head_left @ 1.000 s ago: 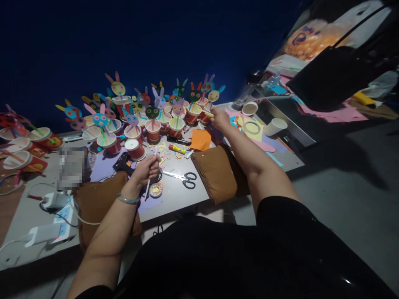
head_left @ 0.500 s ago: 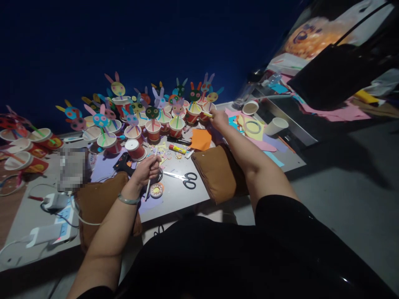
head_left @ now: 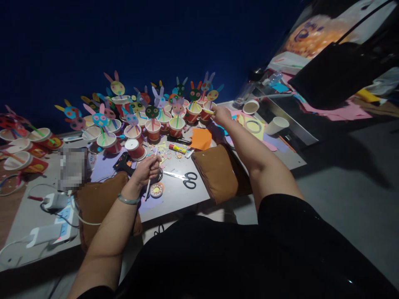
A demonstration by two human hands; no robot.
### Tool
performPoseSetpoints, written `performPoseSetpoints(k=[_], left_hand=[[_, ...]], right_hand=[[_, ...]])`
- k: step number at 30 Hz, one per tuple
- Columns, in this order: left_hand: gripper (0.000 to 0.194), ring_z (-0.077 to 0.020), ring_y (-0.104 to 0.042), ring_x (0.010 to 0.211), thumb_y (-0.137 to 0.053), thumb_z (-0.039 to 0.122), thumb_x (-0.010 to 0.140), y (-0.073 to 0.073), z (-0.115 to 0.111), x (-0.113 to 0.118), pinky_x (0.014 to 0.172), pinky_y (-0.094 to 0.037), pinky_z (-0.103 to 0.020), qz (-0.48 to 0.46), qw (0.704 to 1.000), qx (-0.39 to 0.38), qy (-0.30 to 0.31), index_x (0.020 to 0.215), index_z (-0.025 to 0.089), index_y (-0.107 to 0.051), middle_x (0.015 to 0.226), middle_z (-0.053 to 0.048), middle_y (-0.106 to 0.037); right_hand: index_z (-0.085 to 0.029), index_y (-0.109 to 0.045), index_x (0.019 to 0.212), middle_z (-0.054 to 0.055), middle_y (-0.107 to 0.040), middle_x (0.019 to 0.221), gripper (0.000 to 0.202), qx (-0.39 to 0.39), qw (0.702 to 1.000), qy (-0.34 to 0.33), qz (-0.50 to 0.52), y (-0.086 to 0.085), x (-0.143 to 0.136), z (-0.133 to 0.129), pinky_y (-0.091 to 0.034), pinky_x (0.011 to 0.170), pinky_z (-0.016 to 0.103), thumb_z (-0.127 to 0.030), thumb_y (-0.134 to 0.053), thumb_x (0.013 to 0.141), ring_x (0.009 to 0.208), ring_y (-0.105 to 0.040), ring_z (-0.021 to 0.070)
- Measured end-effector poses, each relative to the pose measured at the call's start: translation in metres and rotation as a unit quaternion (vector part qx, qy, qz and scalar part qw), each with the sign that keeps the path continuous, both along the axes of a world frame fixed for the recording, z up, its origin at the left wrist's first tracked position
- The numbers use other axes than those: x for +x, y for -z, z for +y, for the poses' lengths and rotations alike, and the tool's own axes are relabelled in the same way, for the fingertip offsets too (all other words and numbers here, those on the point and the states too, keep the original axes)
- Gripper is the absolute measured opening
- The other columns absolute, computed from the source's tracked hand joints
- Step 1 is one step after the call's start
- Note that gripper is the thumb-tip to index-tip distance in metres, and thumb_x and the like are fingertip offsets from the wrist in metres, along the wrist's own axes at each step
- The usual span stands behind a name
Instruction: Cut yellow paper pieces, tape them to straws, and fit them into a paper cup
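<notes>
My left hand [head_left: 149, 170] is closed around a thin white stick [head_left: 147, 189], held at a slant over purple paper. Just right of the stick's lower end lies a small round roll [head_left: 156, 190] with a patterned rim. My right hand [head_left: 222, 115] reaches to the back of the table, its fingers closed on a short yellow stick-like piece [head_left: 208, 111]. That piece is in front of a red paper cup [head_left: 205, 117] holding a yellow bunny face with blue ears [head_left: 213, 96]. An upside-down paper cup [head_left: 134, 150] stands near my left hand.
Many bunny-decorated cups [head_left: 152, 128] crowd the back. Scissors [head_left: 187, 179], a glue stick [head_left: 177, 148], orange paper [head_left: 201, 138] and a black glue gun [head_left: 123, 162] lie midtable. Brown cushions [head_left: 218, 172] flank the front edge. A power strip [head_left: 66, 224] with cables lies left.
My right hand and forearm have shifted slightly to the right, along with the yellow piece. My left hand stays in place with the white stick.
</notes>
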State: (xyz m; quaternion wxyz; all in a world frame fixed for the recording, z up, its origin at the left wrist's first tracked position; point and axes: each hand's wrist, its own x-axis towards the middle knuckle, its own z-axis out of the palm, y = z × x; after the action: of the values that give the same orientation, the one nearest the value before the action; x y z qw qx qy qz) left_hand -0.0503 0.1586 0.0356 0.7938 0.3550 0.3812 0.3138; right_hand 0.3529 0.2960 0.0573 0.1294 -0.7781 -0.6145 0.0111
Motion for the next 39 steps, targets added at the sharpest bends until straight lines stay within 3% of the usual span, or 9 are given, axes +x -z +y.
performPoseSetpoints(k=[7, 17, 22, 27, 32, 39], left_hand=[[0.031, -0.0018, -0.024, 0.033, -0.073, 0.042, 0.082, 0.001, 0.000, 0.000, 0.031, -0.019, -0.011, -0.004, 1.000, -0.006, 0.004, 0.084, 0.018, -0.054, 0.050, 0.012, -0.034], [0.037, -0.0015, -0.023, 0.033, -0.079, 0.044, 0.075, 0.003, 0.002, -0.001, 0.029, -0.021, -0.011, -0.008, 1.000, -0.008, 0.004, 0.083, 0.017, -0.055, 0.048, 0.012, -0.035], [0.034, -0.0013, -0.024, 0.033, -0.077, 0.043, 0.078, 0.003, 0.001, -0.001, 0.029, -0.021, -0.011, -0.009, 1.000, -0.004, 0.000, 0.083, 0.017, -0.056, 0.049, 0.012, -0.035], [0.030, -0.0009, -0.024, 0.033, -0.074, 0.040, 0.081, 0.003, 0.001, -0.001, 0.031, -0.021, -0.010, -0.015, 1.000, -0.002, -0.005, 0.083, 0.016, -0.057, 0.049, 0.011, -0.035], [0.024, -0.0015, -0.025, 0.032, -0.071, 0.036, 0.084, 0.003, 0.002, -0.002, 0.030, -0.021, -0.011, -0.012, 1.000, -0.003, -0.008, 0.083, 0.016, -0.058, 0.049, 0.011, -0.035], [0.027, -0.0010, -0.025, 0.033, -0.076, 0.037, 0.080, 0.003, 0.001, -0.004, 0.031, -0.022, -0.010, -0.009, 1.000, -0.003, -0.007, 0.082, 0.015, -0.060, 0.049, 0.010, -0.036]], right_hand=[[-0.024, -0.073, 0.114, 0.010, -0.075, 0.108, 0.032, -0.008, 1.000, -0.007, -0.005, -0.007, 0.001, -0.001, -0.051, 0.085, 0.042, -0.026, -0.065, 0.082, 0.101, -0.066, 0.0341], [-0.023, -0.069, 0.124, 0.010, -0.074, 0.115, 0.043, -0.011, 1.000, -0.005, 0.003, -0.013, 0.003, -0.007, -0.049, 0.087, 0.041, -0.033, -0.070, 0.082, 0.106, -0.065, 0.0338], [-0.023, -0.061, 0.136, 0.011, -0.073, 0.114, 0.052, 0.024, 0.999, 0.001, 0.022, -0.019, 0.001, -0.017, -0.047, 0.085, 0.040, -0.034, -0.065, 0.085, 0.105, -0.064, 0.0347], [-0.020, -0.068, 0.122, 0.011, -0.074, 0.107, 0.037, 0.040, 0.999, -0.009, 0.018, -0.021, 0.004, -0.043, -0.046, 0.079, 0.036, -0.032, -0.063, 0.087, 0.098, -0.066, 0.0309], [-0.020, -0.072, 0.109, 0.012, -0.076, 0.102, 0.026, 0.027, 0.999, 0.016, 0.006, -0.017, 0.032, -0.081, -0.043, 0.076, 0.036, -0.032, -0.062, 0.088, 0.096, -0.065, 0.0308], [-0.014, -0.074, 0.105, 0.016, -0.075, 0.100, 0.026, 0.010, 0.997, 0.072, -0.016, -0.019, 0.101, -0.129, -0.038, 0.070, 0.035, -0.028, -0.062, 0.087, 0.089, -0.065, 0.0279]])
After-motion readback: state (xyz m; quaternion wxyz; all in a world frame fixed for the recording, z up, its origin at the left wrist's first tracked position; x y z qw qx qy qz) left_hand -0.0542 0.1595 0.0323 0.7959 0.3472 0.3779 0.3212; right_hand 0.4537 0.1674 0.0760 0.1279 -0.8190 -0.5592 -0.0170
